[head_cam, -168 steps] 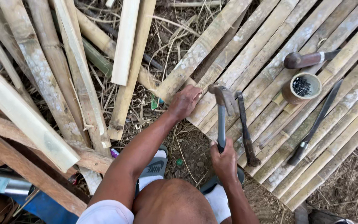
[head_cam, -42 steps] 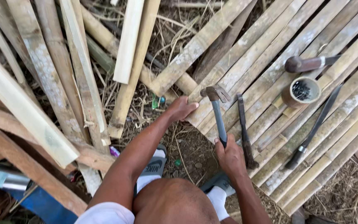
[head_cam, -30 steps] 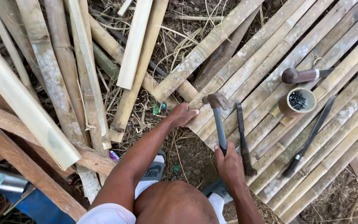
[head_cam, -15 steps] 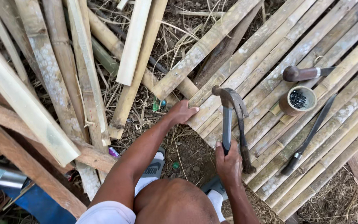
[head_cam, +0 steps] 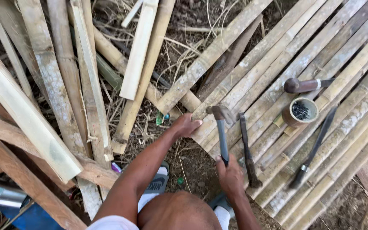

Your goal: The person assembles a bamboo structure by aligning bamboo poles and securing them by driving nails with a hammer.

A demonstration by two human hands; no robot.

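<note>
The right hand (head_cam: 231, 176) is wrapped tight around the dark-handled steel claw hammer (head_cam: 221, 127), its head over the panel of split, weathered bamboo slats (head_cam: 277, 72). The left hand (head_cam: 187, 125) lies flat, fingers loosely extended, on the panel's edge above bare earth and dry straw (head_cam: 184, 47).

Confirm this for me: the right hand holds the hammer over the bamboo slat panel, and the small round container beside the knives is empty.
Not quite. The right hand does hold the hammer over the bamboo slat panel, but the small round container beside the knives is not empty: the head view shows it full of small dark nails.
</note>
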